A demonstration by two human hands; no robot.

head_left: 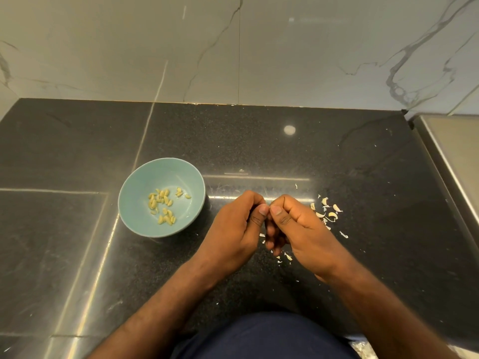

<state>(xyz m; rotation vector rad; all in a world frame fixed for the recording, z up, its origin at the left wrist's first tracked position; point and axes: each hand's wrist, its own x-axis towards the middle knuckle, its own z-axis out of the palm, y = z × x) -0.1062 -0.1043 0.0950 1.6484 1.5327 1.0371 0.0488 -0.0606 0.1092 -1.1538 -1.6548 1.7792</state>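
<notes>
On the black speckled countertop (259, 141) the two hands meet just below the middle of the view, thumbs tip to tip. The left hand (234, 226) is curled, its thumb pressed toward the forefinger, and the right hand (298, 229) mirrors it. Together they pinch a small piece (268, 206) between the thumbnails, of which only a sliver shows, too little to tell what it is. It sits at twelve o'clock of the joined hands, held off the counter. At nine o'clock from the left hand, near but apart, stands a pale blue bowl (155, 172) with a scatter of small yellowish kernels (162, 206) on its bottom. At two to three o'clock from the right hand lies a cluster of pale peel scraps (326, 212) – some just beside the knuckles – and a few more crumbs lie at six o'clock under the fingers. A marble-veined wall (233, 47) fills the twelve o'clock side, and a steel surface (451, 151) runs along the three o'clock edge. A dark blue garment (267, 335) shows at six o'clock.
</notes>
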